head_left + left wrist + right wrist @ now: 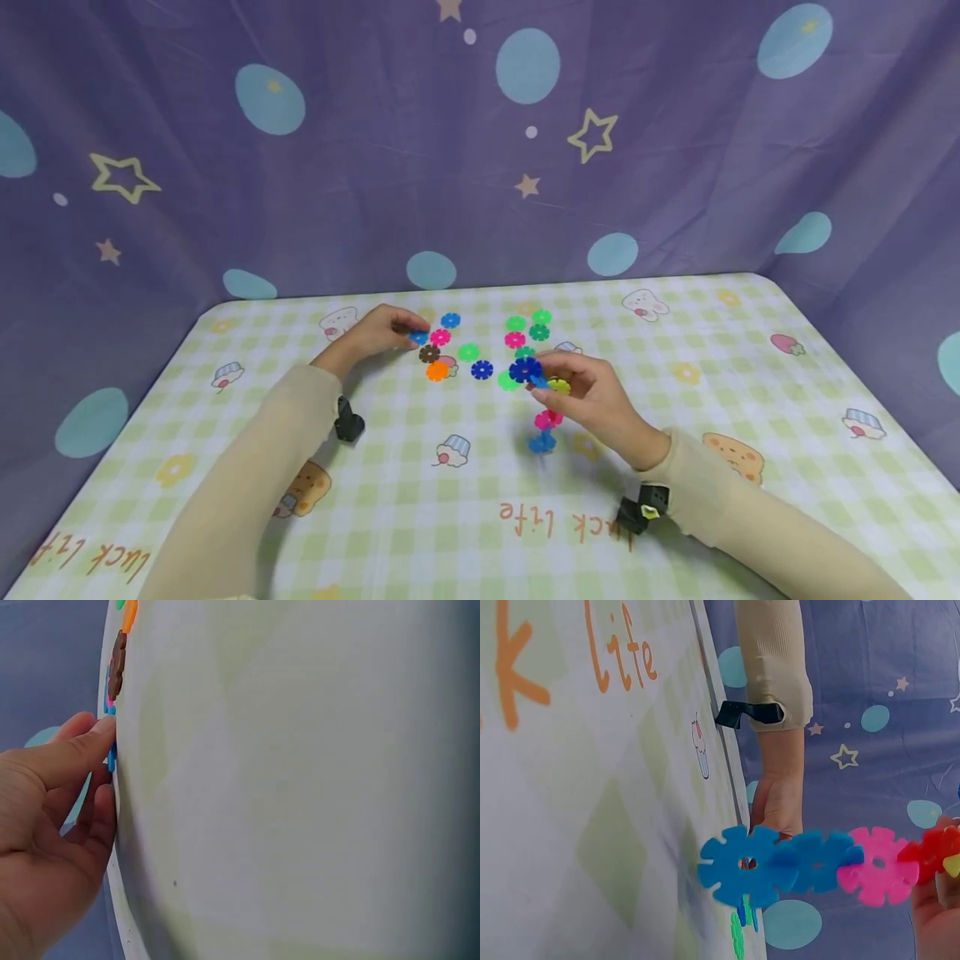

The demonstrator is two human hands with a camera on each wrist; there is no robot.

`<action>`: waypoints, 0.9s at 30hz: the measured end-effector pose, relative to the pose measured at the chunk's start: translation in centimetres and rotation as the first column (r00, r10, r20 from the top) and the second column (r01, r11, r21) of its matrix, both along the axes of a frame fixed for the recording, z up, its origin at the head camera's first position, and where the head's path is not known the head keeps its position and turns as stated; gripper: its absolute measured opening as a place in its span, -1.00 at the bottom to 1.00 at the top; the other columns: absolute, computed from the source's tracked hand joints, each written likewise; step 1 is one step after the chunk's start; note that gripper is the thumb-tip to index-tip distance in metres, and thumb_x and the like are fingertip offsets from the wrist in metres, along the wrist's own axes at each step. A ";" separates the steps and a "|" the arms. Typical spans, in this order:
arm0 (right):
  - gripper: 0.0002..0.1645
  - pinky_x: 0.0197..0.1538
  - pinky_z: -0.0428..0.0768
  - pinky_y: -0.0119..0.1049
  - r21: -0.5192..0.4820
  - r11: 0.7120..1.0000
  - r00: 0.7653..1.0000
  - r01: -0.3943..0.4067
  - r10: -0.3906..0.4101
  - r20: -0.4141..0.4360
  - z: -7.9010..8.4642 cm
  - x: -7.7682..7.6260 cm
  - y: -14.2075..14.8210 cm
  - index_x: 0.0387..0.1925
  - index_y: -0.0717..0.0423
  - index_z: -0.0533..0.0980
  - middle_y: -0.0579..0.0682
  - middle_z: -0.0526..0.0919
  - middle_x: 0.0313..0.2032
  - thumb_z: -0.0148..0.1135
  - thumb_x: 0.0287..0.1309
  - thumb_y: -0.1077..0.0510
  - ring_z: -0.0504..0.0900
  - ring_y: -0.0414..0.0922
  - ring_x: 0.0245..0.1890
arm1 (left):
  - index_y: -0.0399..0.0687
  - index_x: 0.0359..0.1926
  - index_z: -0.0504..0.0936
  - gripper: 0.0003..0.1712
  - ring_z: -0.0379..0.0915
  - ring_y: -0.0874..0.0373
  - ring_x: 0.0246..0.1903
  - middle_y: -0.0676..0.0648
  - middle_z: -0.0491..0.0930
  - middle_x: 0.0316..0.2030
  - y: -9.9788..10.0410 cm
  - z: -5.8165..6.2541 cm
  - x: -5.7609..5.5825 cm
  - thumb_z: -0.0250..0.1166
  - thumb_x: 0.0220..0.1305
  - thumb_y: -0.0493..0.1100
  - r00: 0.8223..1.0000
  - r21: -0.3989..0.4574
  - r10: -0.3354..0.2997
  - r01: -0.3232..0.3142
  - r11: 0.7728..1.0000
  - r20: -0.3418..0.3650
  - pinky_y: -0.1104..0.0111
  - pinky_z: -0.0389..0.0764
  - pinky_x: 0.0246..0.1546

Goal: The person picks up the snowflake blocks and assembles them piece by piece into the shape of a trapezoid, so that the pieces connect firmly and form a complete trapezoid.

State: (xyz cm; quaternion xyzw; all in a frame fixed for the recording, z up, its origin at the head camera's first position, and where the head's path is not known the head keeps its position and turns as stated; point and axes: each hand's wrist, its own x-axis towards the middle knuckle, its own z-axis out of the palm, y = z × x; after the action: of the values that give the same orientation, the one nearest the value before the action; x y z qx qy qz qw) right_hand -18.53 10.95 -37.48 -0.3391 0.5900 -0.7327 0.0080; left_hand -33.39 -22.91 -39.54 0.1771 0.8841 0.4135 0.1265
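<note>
At the far left of the loose pieces, my left hand (382,330) has its thumb and fingers at a light blue notched building disc (418,337), pinching it close to the tablecloth in the left wrist view. My right hand (588,390) holds up a chain of interlocked notched discs. A dark blue disc (525,370) shows at its top, with a yellow disc (559,385) by the fingers. Lower down hang a pink disc (879,864) and two blue discs (742,866). A red disc (937,853) is against the right fingertips.
Loose discs lie between the hands: a brown disc (429,354), an orange disc (437,371), a green disc (468,352) and a dark blue one. Several green and pink discs lie behind the right hand. A checked tablecloth (390,517) covers the table; a purple curtain (480,208) hangs behind.
</note>
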 end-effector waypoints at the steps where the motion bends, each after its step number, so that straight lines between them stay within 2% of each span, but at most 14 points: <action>1: -0.60 -0.09 0.61 -0.38 -0.002 1.000 1.000 0.003 -0.003 -0.003 0.0 0.0 0.0 -0.13 0.06 0.59 -0.10 0.58 -0.07 0.19 0.05 0.51 0.57 -0.20 -0.12 | -0.37 -0.02 0.61 -0.61 0.46 -0.12 0.04 -0.30 0.57 0.01 0.0 0.1 0.1 0.34 0.05 -0.47 1.000 -0.002 -0.002 0.002 1.000 0.004 0.10 0.42 0.14; 6: -0.66 -0.19 0.59 -0.44 0.001 1.000 0.999 0.030 -0.030 -0.029 0.2 0.0 -0.1 -0.17 0.10 0.60 -0.10 0.60 -0.07 0.18 0.08 0.49 0.53 -0.20 -0.13 | -0.36 -0.01 0.60 -0.58 0.44 -0.11 0.04 -0.29 0.57 0.01 -0.2 0.1 0.1 0.36 0.03 -0.47 0.999 -0.016 -0.024 0.025 1.000 0.022 0.11 0.42 0.13; 12: -0.73 -0.34 0.59 -0.40 0.003 0.997 0.997 0.074 -0.074 -0.021 0.3 -0.1 -0.2 -0.15 0.10 0.60 -0.09 0.64 -0.19 0.21 0.13 0.40 0.56 -0.24 -0.38 | -0.36 -0.01 0.60 -0.58 0.46 -0.08 -0.08 -0.29 0.59 -0.03 -0.3 0.6 0.6 0.37 0.04 -0.44 1.000 -0.042 -0.021 0.021 0.999 -0.005 0.24 0.47 -0.01; 15: -0.74 -0.36 0.59 -0.38 0.004 0.996 0.996 0.092 -0.092 0.008 0.4 -0.2 -0.3 -0.15 0.10 0.61 -0.09 0.65 -0.26 0.23 0.12 0.39 0.58 -0.23 -0.42 | -0.35 -0.01 0.60 -0.58 0.48 -0.08 -0.11 -0.28 0.60 -0.05 -0.5 0.7 0.8 0.38 0.04 -0.42 1.000 -0.065 0.017 -0.019 0.998 -0.021 0.29 0.49 -0.07; 16: -0.74 -0.36 0.59 -0.38 0.011 0.995 0.995 0.100 -0.100 0.021 0.4 -0.2 -0.3 -0.16 0.08 0.61 -0.09 0.66 -0.27 0.24 0.12 0.38 0.58 -0.23 -0.42 | -0.33 -0.01 0.61 -0.58 0.48 -0.04 -0.13 -0.26 0.61 -0.05 -0.7 0.3 0.6 0.39 0.04 -0.41 0.999 -0.068 0.037 -0.038 0.997 -0.024 0.32 0.51 -0.11; 19: -0.74 -0.34 0.60 -0.39 0.024 0.993 0.991 0.114 -0.116 0.063 0.4 -0.3 -0.3 -0.19 -0.01 0.62 -0.10 0.66 -0.30 0.27 0.11 0.35 0.59 -0.24 -0.42 | -0.31 -0.02 0.62 -0.62 0.51 0.02 -0.18 -0.26 0.62 -0.08 -0.7 0.6 0.8 0.36 0.07 -0.41 0.994 -0.065 0.109 -0.109 0.992 0.001 0.37 0.54 -0.18; 23: -0.73 -0.30 0.60 -0.40 0.004 0.995 0.991 0.095 -0.095 0.091 0.3 -0.4 -0.3 -0.23 -0.06 0.63 -0.13 0.66 -0.26 0.27 0.10 0.35 0.60 -0.25 -0.40 | -0.35 -0.03 0.61 -0.66 0.52 0.19 -0.34 -0.24 0.64 -0.20 -0.5 1.3 1.4 0.32 0.13 -0.38 0.984 -0.006 0.172 -0.172 0.985 0.047 0.43 0.58 -0.28; 27: -0.75 -0.26 0.62 -0.41 -0.048 0.997 0.993 0.058 -0.053 0.109 0.4 -0.5 -0.2 -0.27 -0.07 0.64 -0.14 0.64 -0.19 0.31 0.07 0.34 0.61 -0.28 -0.36 | -0.38 -0.04 0.60 -0.67 0.55 0.25 -0.39 -0.16 0.65 -0.27 0.7 2.7 2.4 0.32 0.17 -0.33 0.981 0.103 0.182 -0.189 0.977 0.074 0.37 0.64 -0.26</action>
State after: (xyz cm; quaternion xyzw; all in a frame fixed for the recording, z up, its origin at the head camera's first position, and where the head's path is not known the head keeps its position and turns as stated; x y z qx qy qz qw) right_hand -18.98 10.71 -37.12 -0.2828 0.5791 -0.7646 0.0108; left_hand -30.94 -22.22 -36.87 0.0873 0.8682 0.4770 0.1055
